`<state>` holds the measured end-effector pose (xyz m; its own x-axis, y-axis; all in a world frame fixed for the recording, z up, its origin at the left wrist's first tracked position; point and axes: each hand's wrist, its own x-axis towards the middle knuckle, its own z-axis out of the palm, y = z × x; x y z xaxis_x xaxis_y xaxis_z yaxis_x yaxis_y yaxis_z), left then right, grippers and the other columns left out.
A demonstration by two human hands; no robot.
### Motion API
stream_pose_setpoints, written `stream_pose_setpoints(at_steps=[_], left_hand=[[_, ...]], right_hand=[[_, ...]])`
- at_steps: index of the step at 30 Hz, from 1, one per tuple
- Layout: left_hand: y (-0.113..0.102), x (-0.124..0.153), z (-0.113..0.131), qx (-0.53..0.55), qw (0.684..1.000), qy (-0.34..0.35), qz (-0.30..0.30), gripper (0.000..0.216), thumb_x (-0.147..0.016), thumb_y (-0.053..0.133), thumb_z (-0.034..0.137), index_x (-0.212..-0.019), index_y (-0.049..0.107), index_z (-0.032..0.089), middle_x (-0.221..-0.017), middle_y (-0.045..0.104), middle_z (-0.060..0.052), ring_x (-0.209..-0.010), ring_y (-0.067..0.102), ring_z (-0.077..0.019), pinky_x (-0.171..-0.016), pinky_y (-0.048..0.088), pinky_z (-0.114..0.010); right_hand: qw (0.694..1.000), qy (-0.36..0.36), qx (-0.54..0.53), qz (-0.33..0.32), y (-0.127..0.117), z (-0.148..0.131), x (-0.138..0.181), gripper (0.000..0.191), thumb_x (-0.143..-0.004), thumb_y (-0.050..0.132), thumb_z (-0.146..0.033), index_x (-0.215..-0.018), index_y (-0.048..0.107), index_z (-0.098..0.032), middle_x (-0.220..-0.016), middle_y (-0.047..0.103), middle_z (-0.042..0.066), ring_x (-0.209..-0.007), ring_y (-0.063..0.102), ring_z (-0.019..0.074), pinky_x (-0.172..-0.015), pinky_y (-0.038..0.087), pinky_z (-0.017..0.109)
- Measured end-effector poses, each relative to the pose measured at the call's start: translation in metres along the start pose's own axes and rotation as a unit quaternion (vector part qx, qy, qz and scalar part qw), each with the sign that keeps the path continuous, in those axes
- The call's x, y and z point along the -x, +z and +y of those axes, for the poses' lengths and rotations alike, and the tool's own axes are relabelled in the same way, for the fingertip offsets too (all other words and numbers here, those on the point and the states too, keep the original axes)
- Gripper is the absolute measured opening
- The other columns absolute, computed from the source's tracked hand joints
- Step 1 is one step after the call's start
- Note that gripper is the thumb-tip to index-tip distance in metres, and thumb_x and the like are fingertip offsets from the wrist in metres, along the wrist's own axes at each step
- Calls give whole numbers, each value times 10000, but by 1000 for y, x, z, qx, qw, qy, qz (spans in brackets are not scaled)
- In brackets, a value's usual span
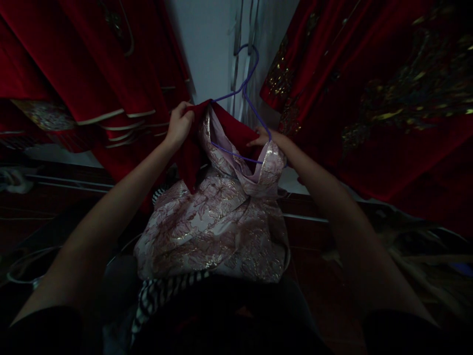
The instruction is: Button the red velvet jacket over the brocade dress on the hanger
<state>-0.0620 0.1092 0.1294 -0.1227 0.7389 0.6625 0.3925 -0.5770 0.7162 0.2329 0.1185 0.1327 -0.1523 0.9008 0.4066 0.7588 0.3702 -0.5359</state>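
Observation:
A pale pink brocade dress [214,222] with gold-toned flowers hangs by its straps from a purple hanger [254,106]. Its skirt spreads low in front of my body. Red cloth [232,123] lies over the hanger's left arm and runs behind the neckline. At the left shoulder, my left hand [180,125] is closed, pinching that cloth. My right hand [268,138] is at the hanger's right arm, partly behind it and the strap. Its fingers appear closed on the far end of the red cloth, though the grip is partly hidden.
The hanger's hook catches on a metal handle [235,74] of a white cabinet door [207,44]. Red garments [81,64] with pale trim hang at left. Red garments with gold embroidery [410,93] hang at right. Black-and-white striped fabric [155,296] shows below the dress.

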Motion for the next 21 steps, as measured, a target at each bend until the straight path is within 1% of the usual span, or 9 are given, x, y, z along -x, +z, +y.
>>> stream_pose_setpoints(at_steps=[2, 4, 6, 8, 11, 15, 17, 21], left_hand=[[0, 3, 1, -37, 999, 19, 12, 141, -782, 611, 310, -810, 538, 192, -735, 558, -14, -803, 595, -188, -805, 504, -341], [0, 8, 0, -92, 995, 39, 14, 213, -733, 679, 340, -804, 545, 191, -753, 570, -18, -845, 598, -198, -840, 492, -343], [1, 11, -1, -140, 989, 43, -2, 249, -711, 705, 366, -795, 552, 189, -765, 582, -26, -863, 601, -208, -849, 483, -347], [0, 14, -3, -172, 984, 41, -22, 249, -713, 703, 376, -793, 558, 189, -768, 589, -31, -858, 604, -213, -834, 478, -348], [-2, 17, -2, -183, 981, 49, -29, 230, -724, 692, 365, -817, 573, 192, -762, 593, -34, -855, 603, -214, -811, 470, -338], [-1, 25, 9, -178, 981, 69, -29, 192, -744, 675, 329, -841, 585, 191, -756, 595, -33, -866, 599, -213, -810, 453, -329], [3, 30, 15, -179, 980, 78, -29, 168, -756, 662, 316, -833, 584, 190, -766, 598, -32, -862, 600, -211, -810, 447, -327], [8, 36, 19, -169, 980, 96, -34, 125, -744, 653, 263, -822, 588, 190, -759, 600, -25, -819, 598, -194, -787, 443, -314]], right_hand=[[994, 2, 79, 78, -11, -1, 1, 382, -780, 666, -545, -888, 610, -182, -814, 659, 54, -833, 625, 225, -825, 511, 419], [972, -22, 148, 179, -25, -6, 6, 363, -843, 575, -549, -982, 585, -213, -930, 670, 81, -899, 624, 248, -837, 489, 425], [949, -48, 197, 242, -38, -10, 14, 332, -882, 520, -511, -1016, 568, -211, -992, 666, 107, -950, 616, 265, -830, 470, 413], [935, -56, 231, 262, -50, -9, 25, 304, -894, 501, -467, -1010, 562, -193, -1004, 658, 118, -966, 609, 266, -806, 460, 387], [924, -51, 265, 270, -63, 5, 48, 254, -904, 479, -399, -1008, 558, -182, -998, 651, 104, -935, 609, 248, -776, 451, 364], [919, -55, 291, 262, -66, 21, 79, 187, -894, 464, -295, -987, 564, -167, -991, 643, 114, -965, 589, 246, -810, 439, 378], [916, -49, 289, 273, -62, 18, 91, 182, -894, 463, -300, -965, 565, -168, -968, 639, 123, -978, 577, 252, -820, 440, 384], [919, -18, 258, 297, -54, -1, 112, 193, -882, 478, -340, -963, 555, -182, -969, 616, 102, -933, 581, 245, -776, 467, 372]])
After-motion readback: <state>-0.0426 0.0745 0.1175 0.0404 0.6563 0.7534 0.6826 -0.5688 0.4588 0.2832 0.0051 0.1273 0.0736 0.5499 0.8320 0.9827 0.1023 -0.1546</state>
